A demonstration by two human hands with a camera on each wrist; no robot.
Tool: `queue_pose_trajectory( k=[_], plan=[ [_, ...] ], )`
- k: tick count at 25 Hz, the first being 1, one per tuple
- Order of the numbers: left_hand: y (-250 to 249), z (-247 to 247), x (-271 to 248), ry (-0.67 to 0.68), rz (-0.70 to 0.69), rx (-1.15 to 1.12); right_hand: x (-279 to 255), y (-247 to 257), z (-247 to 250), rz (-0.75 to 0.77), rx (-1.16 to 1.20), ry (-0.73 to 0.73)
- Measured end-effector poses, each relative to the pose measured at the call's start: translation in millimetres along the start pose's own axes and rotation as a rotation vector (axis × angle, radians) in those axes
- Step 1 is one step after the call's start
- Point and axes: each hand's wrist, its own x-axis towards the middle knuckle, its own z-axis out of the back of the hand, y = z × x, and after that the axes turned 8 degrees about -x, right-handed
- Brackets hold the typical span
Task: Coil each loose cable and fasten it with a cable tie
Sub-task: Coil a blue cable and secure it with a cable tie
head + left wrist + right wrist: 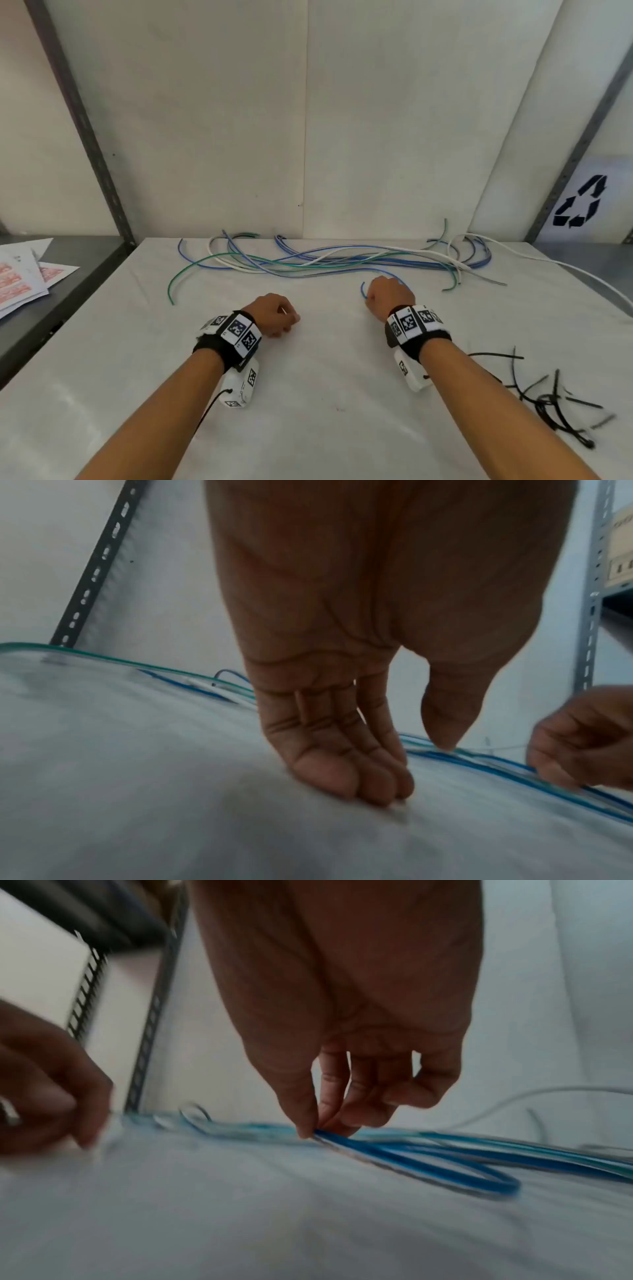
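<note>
Here the right hand [346, 1031] fingers [301, 1110] pinch the blue cable [428, 1158].

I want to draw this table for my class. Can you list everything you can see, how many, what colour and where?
loose cables: many, too tangled to count; blue, green, white and grey; in a pile across the far side of the table
blue cable: one, pinched at the near edge of the pile
cable ties: a black heap, too tangled to count; near right of the table
table: one, white cover
papers: a few, white with red print; on the grey shelf to the left
recycling sign: one, black on white; far right
left hand: empty, fingertips touching the table
right hand: pinches the blue cable
</note>
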Motion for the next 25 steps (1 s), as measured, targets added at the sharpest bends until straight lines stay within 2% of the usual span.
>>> queue_pose_trajectory(
  k=[2, 4, 6, 7, 10, 12, 15, 16, 18, 20, 21, 23, 25],
  plan=[
    [-9.2, -2.3, 2.4, -0.114, -0.137, 0.052, -1.4, 12.2, 12.5, 0.118, 0.135, -0.082],
    [-29.2, -5.5, -3.7, -0.270, -0.415, 0.117, -14.3, 29.5, 32.3, 0.307, 0.371, -0.073],
    [-51.3, -6.8, -12.0, -0.326, -0.663, 0.106, -23.1, 42.8, 52.4, 0.471, 0.517, -0.069],
    [-60.0, -4.0, -14.1, -0.324, -0.721, 0.065, -21.6, 46.9, 60.1, 0.493, 0.585, -0.103],
    [-71.5, 3.7, -15.2, -0.313, -0.667, 0.032, -8.0, 44.4, 67.2, 0.453, 0.747, -0.253],
    [-64.1, 19.6, -3.6, -0.329, -0.602, -0.095, 7.2, 34.2, 59.6, 0.454, 0.858, -0.242],
    [-50.8, 43.1, 10.4, -0.367, -0.536, -0.702, 26.6, 18.5, 40.2, 0.457, 0.990, -0.138],
    [-46.9, 45.2, 15.0, -0.362, -0.500, -0.906, 33.5, 17.7, 31.0, 0.444, 0.964, -0.143],
    [-39.5, 40.5, 21.0, -0.317, -0.431, -1.151, 38.1, 27.5, 18.0, 0.404, 0.992, -0.217],
    [-30.0, 28.9, 22.1, -0.262, -0.413, -1.133, 34.3, 41.2, 12.4, 0.337, 1.231, -0.335],
    [-23.1, 21.3, 22.0, -0.268, -0.426, -0.996, 31.2, 46.8, 11.8, 0.308, 1.330, -0.390],
    [-11.6, 10.1, 16.4, -0.282, -0.446, -0.718, 24.6, 53.5, 9.4, 0.304, 1.382, -0.476],
    [-10.0, 7.6, 9.4, -0.290, -0.424, -0.706, 18.3, 57.1, 9.5, 0.346, 1.365, -0.482]
  ],
)
